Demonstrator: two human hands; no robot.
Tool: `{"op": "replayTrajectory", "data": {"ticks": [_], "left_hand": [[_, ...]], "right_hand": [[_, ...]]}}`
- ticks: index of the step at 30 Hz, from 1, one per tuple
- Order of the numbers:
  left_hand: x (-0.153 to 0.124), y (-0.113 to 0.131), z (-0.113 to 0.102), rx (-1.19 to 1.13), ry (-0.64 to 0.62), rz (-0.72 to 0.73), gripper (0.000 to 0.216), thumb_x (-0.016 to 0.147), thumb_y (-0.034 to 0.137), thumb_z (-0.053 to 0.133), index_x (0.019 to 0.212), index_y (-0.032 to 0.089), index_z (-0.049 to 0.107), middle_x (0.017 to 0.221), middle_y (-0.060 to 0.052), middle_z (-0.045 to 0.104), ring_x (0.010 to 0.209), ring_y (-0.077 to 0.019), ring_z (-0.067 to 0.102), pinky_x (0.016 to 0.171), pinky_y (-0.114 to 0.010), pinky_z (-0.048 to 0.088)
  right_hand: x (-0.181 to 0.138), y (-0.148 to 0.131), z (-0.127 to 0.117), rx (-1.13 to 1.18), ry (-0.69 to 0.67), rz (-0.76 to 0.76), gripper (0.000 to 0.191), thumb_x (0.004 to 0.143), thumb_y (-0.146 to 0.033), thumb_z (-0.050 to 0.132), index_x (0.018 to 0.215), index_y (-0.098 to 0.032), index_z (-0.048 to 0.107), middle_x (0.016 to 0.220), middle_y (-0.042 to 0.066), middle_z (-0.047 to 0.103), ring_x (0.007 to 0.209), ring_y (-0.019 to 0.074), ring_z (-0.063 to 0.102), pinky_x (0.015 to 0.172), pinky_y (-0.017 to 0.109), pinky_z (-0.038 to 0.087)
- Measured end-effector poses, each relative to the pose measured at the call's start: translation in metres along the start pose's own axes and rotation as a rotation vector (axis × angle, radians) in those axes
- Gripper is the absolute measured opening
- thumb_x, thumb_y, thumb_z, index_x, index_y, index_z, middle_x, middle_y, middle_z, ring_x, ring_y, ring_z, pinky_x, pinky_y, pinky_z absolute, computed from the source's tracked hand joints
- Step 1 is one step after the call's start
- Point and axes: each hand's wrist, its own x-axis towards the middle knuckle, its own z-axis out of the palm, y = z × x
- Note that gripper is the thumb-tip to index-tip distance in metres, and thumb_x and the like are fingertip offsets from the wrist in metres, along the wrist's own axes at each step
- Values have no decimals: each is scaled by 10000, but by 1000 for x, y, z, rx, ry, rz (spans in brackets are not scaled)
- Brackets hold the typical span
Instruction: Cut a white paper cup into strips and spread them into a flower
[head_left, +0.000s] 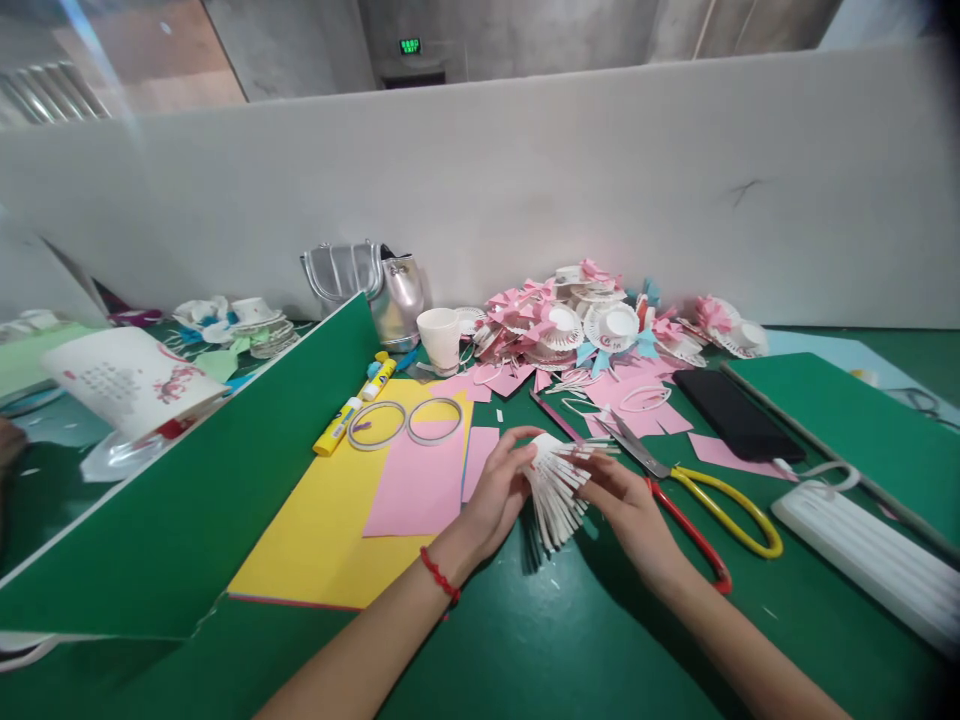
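Observation:
Between my two hands is a white paper cup point(556, 492), its wall cut into many narrow strips that fan outward and hang down. My left hand point(501, 492) grips it near the uncut base, fingers curled over the top. On the other side my right hand point(621, 497) has its fingertips closed on some of the strips. Close beyond the right hand lie scissors point(660, 470) with one yellow and one red handle, blades apart. Pink paper point(416, 485) rests on yellow sheets point(300, 540) left of the cup, with two rolls of tape point(377, 426) on them.
Finished paper-cup flowers with pink and blue bows point(555, 325) are heaped at the back. Two glue sticks point(337, 427) and a whole cup point(440, 338) stand left. A phone point(739, 415) and power strip point(870, 560) lie right. A green divider point(225, 490) borders the left side.

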Motion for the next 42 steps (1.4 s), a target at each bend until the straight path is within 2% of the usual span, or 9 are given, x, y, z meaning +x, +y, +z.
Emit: {"op": "replayTrajectory", "data": {"ticks": [9,16,19,21,24,28,32,36,42], "left_hand": [[0,-5,-2,-18,-59,-55,276,723,265,662,984,178,640,840,-41,640,765,-169,579,720,-275,413],[2,-2,1,-23,-17,35,313,729,338,670,1005,193,639,944,-43,632,854,-187,566,756,-273,417],[4,15,-1,44,73,218,311,750,337,646,1039,231,605,932,-24,618,864,-188,563,746,-265,420],[3,30,-5,181,158,442,277,754,300,646,1022,249,603,991,-22,600,912,-185,544,752,-252,417],[-3,46,-8,471,144,726,223,751,233,648,971,255,622,1013,-28,595,958,-199,531,822,-278,402],[-15,41,-1,870,-128,714,233,741,189,646,971,228,648,1048,-99,612,1031,-260,530,916,-370,367],[-22,21,2,1183,-390,642,225,736,230,639,954,225,695,1237,-173,575,1131,-336,495,949,-471,328],[-22,11,-8,1231,-456,747,371,766,163,567,1124,227,640,1299,-178,549,1219,-332,462,988,-500,292],[-21,8,-15,1329,-555,780,499,778,77,495,1259,194,553,1219,-170,616,1233,-331,469,1043,-505,263]], "right_hand": [[5,2,-7,103,98,129,152,578,-247,772,715,-185,746,700,45,729,708,219,639,685,316,489],[3,-9,-5,204,120,60,33,615,-226,720,636,-200,718,625,17,681,563,158,590,580,277,488],[4,-13,-9,214,199,2,31,630,-197,680,625,-204,709,572,6,656,540,149,573,548,268,471],[5,-12,-13,212,260,-26,57,627,-172,658,609,-204,702,558,-1,646,527,141,563,524,258,460],[9,-11,-20,194,319,-53,77,621,-144,642,593,-193,694,549,-6,645,508,125,554,507,243,446],[17,-7,-33,157,378,-117,74,675,-132,641,625,-179,667,578,-34,634,527,95,547,529,208,440],[22,-1,-43,84,382,-119,134,867,-214,603,759,-134,615,678,-39,611,523,84,554,508,221,468],[23,2,-41,6,330,-104,160,899,-245,573,792,-131,608,691,-38,603,521,84,555,499,224,471],[21,-5,-38,-107,328,-145,97,743,-165,560,678,-190,627,606,-9,603,500,118,510,494,244,414]]}}
